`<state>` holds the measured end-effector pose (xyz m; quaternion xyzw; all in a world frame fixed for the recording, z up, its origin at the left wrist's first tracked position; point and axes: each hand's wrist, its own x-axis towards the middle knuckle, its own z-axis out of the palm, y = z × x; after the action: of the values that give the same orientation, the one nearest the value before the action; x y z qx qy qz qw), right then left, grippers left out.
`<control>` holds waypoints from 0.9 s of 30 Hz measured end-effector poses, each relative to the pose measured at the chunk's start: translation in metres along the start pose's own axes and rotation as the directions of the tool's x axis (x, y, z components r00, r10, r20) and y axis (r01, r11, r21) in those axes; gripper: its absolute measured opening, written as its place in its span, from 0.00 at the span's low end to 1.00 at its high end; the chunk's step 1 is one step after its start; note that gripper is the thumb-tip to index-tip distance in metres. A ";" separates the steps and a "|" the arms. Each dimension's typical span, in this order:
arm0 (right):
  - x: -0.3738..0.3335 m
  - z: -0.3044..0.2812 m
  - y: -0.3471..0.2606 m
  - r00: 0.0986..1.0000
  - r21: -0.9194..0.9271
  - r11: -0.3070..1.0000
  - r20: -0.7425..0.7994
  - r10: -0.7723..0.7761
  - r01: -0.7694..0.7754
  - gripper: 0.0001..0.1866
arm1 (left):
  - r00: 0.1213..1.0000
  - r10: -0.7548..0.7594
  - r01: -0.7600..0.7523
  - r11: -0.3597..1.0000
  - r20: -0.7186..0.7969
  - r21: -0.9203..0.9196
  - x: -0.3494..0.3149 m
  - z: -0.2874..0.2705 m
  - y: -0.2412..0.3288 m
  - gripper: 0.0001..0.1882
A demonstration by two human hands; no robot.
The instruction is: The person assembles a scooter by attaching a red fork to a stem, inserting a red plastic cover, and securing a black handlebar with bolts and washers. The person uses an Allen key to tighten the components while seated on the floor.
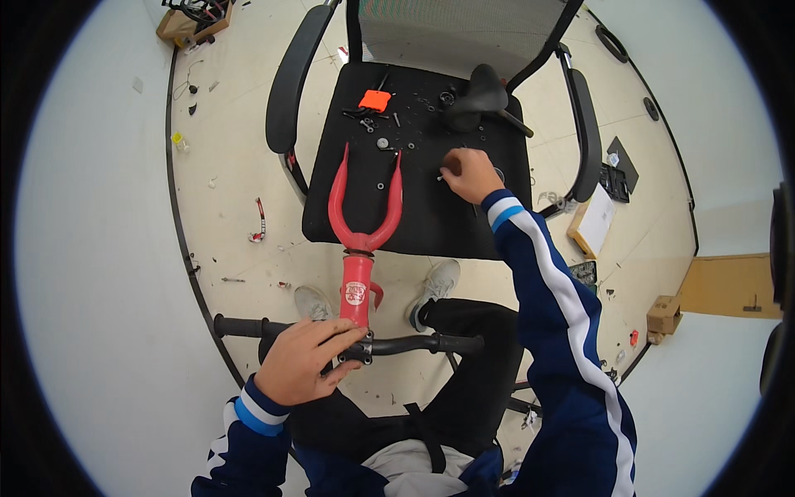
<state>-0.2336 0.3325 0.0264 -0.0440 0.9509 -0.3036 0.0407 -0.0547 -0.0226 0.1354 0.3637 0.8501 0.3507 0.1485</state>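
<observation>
My left hand (310, 356) grips the clamp of a black handlebar (397, 345), its fingers lying over the stem where it meets the red frame tube. A red bicycle fork (385, 228) points away from me, its two tips resting on the black chair seat (451, 232). Over the right part of that seat, my right hand (470, 176) is closed in a pinch. A small shiny bit shows at its fingertips, too small to name. Washers, bolts (367, 126) and a round metal cap (382, 143) lie around the fork tips.
A black bicycle saddle (482, 98) and an orange piece (374, 101) lie on the seat's far part. Armrests (296, 79) flank it. On the floor are a toolbox (614, 182), a cardboard box (664, 315), a tyre (611, 43) and scattered small parts.
</observation>
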 end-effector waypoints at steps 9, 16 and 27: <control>0.091 0.040 -0.033 0.986 -0.121 0.989 0.153 -0.061 0.080 0.11 | 0.999 0.026 -0.027 1.000 -0.039 -0.015 0.003 0.000 -0.005 0.26; 0.097 0.064 -0.043 0.997 -0.331 0.942 0.063 -0.037 0.056 0.08 | 0.997 -0.013 0.009 0.999 -0.076 -0.050 0.000 0.000 -0.003 0.27; -0.112 -0.037 -0.158 0.882 0.463 0.867 0.311 -0.355 0.186 0.07 | 0.988 0.002 -0.022 0.992 -0.156 -0.125 -0.009 0.011 -0.002 0.22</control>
<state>-0.1169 0.2374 0.1540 -0.2284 0.8198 -0.4888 0.1917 -0.0436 -0.0248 0.1256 0.3302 0.8329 0.4321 0.1025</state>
